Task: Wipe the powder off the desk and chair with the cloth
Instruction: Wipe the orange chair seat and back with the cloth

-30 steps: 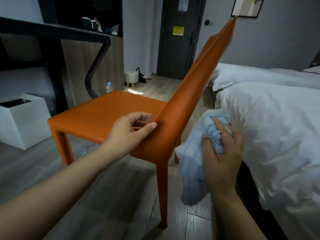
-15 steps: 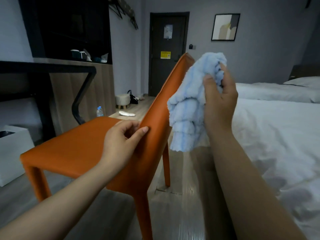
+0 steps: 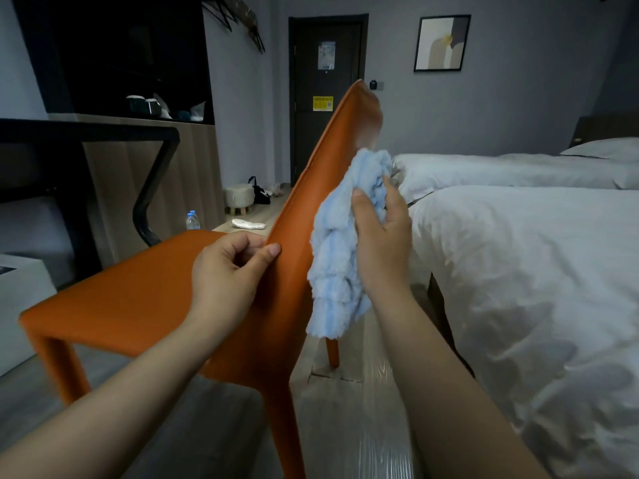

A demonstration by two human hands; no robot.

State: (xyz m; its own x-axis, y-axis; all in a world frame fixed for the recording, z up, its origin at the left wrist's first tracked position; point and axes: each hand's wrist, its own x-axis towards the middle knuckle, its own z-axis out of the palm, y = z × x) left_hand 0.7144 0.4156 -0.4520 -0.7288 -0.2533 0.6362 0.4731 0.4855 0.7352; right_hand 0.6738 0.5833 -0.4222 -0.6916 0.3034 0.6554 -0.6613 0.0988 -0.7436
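Note:
An orange chair stands in front of me with its backrest rising toward the door. My left hand grips the left edge of the backrest low down, thumb on the back face. My right hand holds a fluffy light-blue cloth bunched against the rear face of the backrest, about halfway up. A pale smear of powder shows near the top of the backrest. The dark desk is at the left.
Two white beds lie close on the right. A white box sits at the far left. On the floor beyond the chair are a water bottle, a slipper and a small stool.
My right hand has carried the cloth down the back of the chair from near the top to about halfway. My left hand keeps its grip on the backrest edge.

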